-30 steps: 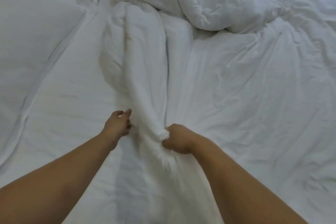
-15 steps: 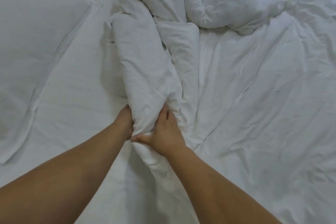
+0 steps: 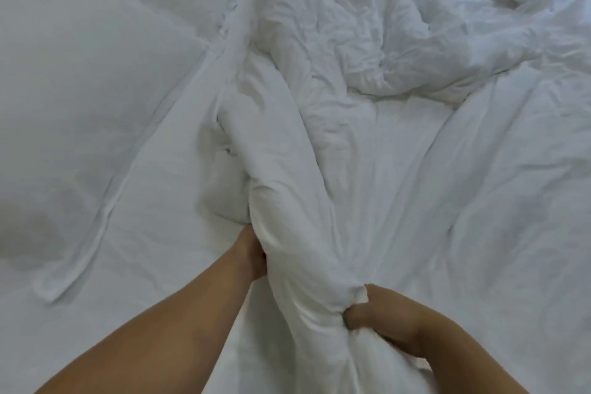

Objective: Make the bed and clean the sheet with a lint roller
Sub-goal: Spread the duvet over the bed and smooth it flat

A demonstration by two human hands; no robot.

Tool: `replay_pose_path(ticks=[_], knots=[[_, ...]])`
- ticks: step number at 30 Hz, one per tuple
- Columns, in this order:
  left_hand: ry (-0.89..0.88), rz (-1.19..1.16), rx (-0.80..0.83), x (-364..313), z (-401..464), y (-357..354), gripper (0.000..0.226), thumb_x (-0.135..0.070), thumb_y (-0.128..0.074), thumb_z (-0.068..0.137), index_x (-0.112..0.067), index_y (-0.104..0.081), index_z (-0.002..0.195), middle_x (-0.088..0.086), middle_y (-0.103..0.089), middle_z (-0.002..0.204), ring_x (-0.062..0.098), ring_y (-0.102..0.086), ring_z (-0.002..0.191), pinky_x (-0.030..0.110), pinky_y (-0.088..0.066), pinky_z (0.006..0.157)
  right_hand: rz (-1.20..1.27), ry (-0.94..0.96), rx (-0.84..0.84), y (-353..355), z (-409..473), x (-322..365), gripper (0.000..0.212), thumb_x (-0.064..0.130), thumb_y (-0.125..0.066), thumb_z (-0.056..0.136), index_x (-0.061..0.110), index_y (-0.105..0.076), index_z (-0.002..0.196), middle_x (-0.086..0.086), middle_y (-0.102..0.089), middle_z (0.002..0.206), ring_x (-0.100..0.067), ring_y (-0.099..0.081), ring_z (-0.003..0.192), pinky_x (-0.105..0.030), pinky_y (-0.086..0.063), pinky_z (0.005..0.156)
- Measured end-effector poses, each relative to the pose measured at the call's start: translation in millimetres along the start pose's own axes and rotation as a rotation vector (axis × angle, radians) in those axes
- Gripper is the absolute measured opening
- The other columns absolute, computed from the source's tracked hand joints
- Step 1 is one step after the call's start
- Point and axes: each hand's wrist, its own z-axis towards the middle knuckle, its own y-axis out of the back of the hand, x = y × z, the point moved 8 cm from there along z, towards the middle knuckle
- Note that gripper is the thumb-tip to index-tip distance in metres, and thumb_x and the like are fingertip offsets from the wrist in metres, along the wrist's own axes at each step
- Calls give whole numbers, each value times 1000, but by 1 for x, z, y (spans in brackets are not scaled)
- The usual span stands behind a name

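While a pillow (image 3: pixel 80 80) lies at the left on the sheet (image 3: pixel 153 211), the left hand (image 3: pixel 251 253) grips the near side of a bunched duvet (image 3: pixel 287 189) ridge, its fingers buried in the cloth. Just right, the right hand (image 3: pixel 380 317) clenches a wad of the same ridge, fingers curled tight. More rumpled duvet spreads rightward over the bed.

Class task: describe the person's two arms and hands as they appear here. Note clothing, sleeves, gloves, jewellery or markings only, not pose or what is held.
Both forearms are bare up to the frame's lower edge: no sleeves show. The left hand and right hand wear no gloves. No watch, bracelet or ring shows on the visible parts, nor any markings; most of the fingers are hidden in the white bedding.
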Motion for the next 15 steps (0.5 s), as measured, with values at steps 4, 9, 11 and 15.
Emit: replay_pose_path(ticks=[4,9,11,15], knots=[[-139,29,-109,-13,-13,27,14,-24,-59,95,-15,-69,97,6,-77,89,25,-73,71,29,-55,52,-82,90,-199,-6,4,8,41,21,-72,81,30,-63,121,11,-73,109,-9,-69,102,-39,-54,96],[-400,-134,-270,-56,-59,134,12,-20,-61,95,-24,-66,106,-1,-77,98,18,-74,83,31,-58,62,-77,112,-505,-6,6,27,44,37,-68,84,37,-55,126,14,-67,109,-7,-64,99,-32,-52,93],[-495,-153,-410,-74,-92,206,16,-18,-57,97,-27,-64,107,-2,-74,105,15,-72,89,32,-55,71,-241,128,-711,-4,-1,44,56,30,-62,89,28,-43,142,6,-57,124,-10,-56,106,-28,-44,89],[-520,2,-821,-88,-165,335,24,-25,-58,92,-17,-58,114,19,-61,119,26,-59,94,38,-46,77,-563,370,-744,-69,2,95,73,42,-54,93,30,-17,155,4,-29,153,-13,-27,141,-31,-31,111]])
